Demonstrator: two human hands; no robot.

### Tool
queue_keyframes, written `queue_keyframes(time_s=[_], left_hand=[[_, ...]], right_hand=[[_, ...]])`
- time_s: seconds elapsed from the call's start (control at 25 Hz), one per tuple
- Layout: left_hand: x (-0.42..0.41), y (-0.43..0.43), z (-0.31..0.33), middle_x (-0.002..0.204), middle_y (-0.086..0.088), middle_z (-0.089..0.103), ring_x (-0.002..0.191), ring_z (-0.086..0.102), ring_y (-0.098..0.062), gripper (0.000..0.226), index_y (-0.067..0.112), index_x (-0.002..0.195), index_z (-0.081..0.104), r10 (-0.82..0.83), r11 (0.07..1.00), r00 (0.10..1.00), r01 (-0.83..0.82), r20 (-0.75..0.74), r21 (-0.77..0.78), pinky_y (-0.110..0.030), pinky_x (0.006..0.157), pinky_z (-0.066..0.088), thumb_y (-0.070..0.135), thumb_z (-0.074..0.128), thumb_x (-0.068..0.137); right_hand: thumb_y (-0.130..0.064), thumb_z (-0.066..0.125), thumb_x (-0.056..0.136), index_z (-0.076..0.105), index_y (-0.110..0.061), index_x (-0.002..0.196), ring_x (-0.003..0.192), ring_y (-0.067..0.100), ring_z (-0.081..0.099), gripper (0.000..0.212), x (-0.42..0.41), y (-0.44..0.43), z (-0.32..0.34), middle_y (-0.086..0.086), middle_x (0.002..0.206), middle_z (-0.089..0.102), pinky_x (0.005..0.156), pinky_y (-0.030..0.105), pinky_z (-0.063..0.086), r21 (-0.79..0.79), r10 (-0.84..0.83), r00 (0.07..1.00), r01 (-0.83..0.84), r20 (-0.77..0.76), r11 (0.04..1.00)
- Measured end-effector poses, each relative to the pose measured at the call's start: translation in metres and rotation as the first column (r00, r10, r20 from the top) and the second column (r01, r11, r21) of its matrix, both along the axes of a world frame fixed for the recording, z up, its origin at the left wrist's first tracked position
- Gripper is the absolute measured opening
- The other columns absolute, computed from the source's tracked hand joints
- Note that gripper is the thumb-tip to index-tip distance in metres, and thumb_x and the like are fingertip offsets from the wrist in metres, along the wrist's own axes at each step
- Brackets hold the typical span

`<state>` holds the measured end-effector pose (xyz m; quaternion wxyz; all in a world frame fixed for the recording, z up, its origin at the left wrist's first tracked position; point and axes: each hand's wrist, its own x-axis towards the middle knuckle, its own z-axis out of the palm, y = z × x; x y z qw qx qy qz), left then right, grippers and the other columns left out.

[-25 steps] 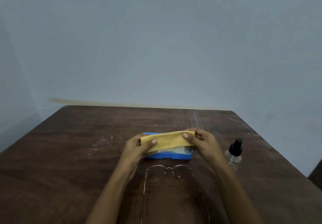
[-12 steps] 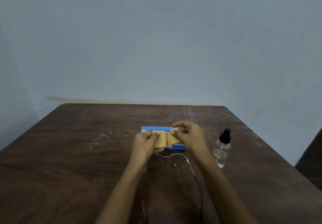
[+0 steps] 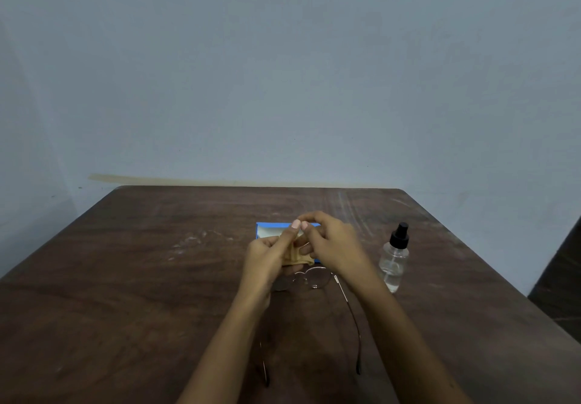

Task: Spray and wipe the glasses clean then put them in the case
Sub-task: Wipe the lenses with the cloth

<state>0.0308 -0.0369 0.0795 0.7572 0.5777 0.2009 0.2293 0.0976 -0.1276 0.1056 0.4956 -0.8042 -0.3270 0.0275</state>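
Observation:
A yellow cloth (image 3: 295,255) is bunched small between my left hand (image 3: 268,254) and my right hand (image 3: 330,243), whose fingertips meet above it. Behind the hands lies an open blue glasses case (image 3: 267,230), mostly hidden. Thin metal-framed glasses (image 3: 314,278) lie on the table just in front of the hands, temples unfolded toward me; my left wrist covers part of the left lens. A clear spray bottle (image 3: 394,260) with a black nozzle stands to the right of my right hand.
The dark wooden table (image 3: 141,278) has pale scuff marks left of the case. A plain grey-blue wall rises behind its far edge. The table's right edge drops off beside the bottle.
The cloth, stretched wide between both hands a second ago, is now folded into a small bunch as my hands came together. The view shifted, so the bottle appears higher.

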Motion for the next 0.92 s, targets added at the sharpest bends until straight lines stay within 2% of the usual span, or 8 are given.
queue_keyframes(time_s=[0.16,0.28,0.44,0.64,0.72,0.8,0.84,0.92], left_hand=[[-0.008,0.003,0.000,0.081,-0.017,0.068,0.065,0.070,-0.015,0.025,-0.010,0.096,0.064,-0.027,0.998,0.999,0.029,0.039,-0.050,-0.026,0.062,0.058,0.012,0.057,0.086],[-0.009,0.008,0.002,0.078,-0.016,0.063,0.060,0.066,-0.017,0.017,-0.011,0.095,0.058,-0.003,0.994,1.000,0.006,0.024,-0.110,-0.026,0.058,0.058,0.003,0.050,0.090],[-0.009,0.008,0.010,0.073,-0.018,0.061,0.066,0.063,-0.024,0.018,-0.005,0.080,0.058,-0.031,0.990,0.999,0.028,-0.020,-0.137,-0.027,0.052,0.058,0.003,0.046,0.091],[-0.009,0.004,0.026,0.085,-0.019,0.069,0.075,0.068,-0.030,0.031,0.007,0.085,0.058,-0.144,0.989,0.975,0.137,-0.167,-0.051,-0.036,0.070,0.057,0.031,0.041,0.095],[-0.009,0.002,0.032,0.083,-0.017,0.070,0.071,0.069,-0.029,0.033,0.015,0.081,0.054,-0.157,0.984,0.959,0.172,-0.234,0.042,-0.033,0.067,0.056,0.041,0.037,0.094],[-0.008,0.002,0.035,0.073,-0.013,0.069,0.053,0.067,-0.021,0.035,0.015,0.082,0.052,-0.139,0.978,0.957,0.173,-0.254,0.115,-0.026,0.050,0.055,0.043,0.035,0.094],[-0.007,0.003,0.034,0.067,-0.011,0.069,0.046,0.065,-0.018,0.034,0.013,0.086,0.052,-0.109,0.979,0.964,0.146,-0.242,0.140,-0.022,0.042,0.052,0.040,0.035,0.095],[-0.003,0.010,0.025,0.061,-0.006,0.067,0.038,0.059,-0.014,0.022,0.010,0.096,0.055,0.021,0.963,0.979,0.035,-0.205,0.266,-0.017,0.039,0.047,0.028,0.042,0.094]], right_hand=[[-0.008,0.048,0.089,0.061,-0.016,0.104,0.068,0.010,0.063,0.021,0.002,-0.007,-0.001,-0.002,0.071,0.068,0.065,0.024,0.051,0.029,0.018,0.999,-0.019,0.041,0.999],[0.001,0.053,0.083,0.063,-0.014,0.101,0.079,0.005,0.058,0.026,0.007,-0.022,-0.003,0.000,0.095,0.068,0.074,0.019,0.048,0.081,0.042,0.975,-0.061,0.219,0.995],[-0.014,0.063,0.083,0.049,-0.019,0.127,0.116,-0.004,0.040,0.046,0.007,-0.030,-0.022,-0.008,0.131,0.051,0.096,0.009,0.029,-0.250,0.321,0.857,-0.234,0.404,0.940],[0.001,0.058,0.083,0.052,-0.017,0.127,0.095,-0.008,0.055,0.048,0.000,-0.023,-0.040,-0.003,0.114,0.064,0.082,0.000,0.038,-0.115,0.233,0.922,-0.207,0.309,0.972],[0.003,0.056,0.084,0.062,-0.015,0.117,0.080,-0.012,0.058,0.038,0.002,-0.024,-0.040,-0.004,0.098,0.068,0.072,0.001,0.041,-0.017,0.162,0.961,-0.163,0.226,0.987],[0.003,0.053,0.086,0.066,-0.007,0.109,0.082,0.001,0.063,0.028,0.005,-0.024,-0.038,0.000,0.091,0.069,0.075,0.012,0.048,0.136,0.154,0.988,-0.150,-0.013,0.979],[0.002,0.051,0.088,0.065,-0.002,0.107,0.082,0.011,0.065,0.024,0.005,-0.025,-0.038,0.005,0.089,0.069,0.077,0.022,0.051,0.240,0.180,0.962,-0.129,-0.206,0.962],[-0.001,0.048,0.091,0.062,0.003,0.103,0.074,0.020,0.068,0.019,0.004,-0.026,-0.036,0.012,0.085,0.069,0.071,0.033,0.056,0.414,0.268,0.768,-0.004,-0.582,0.910]])
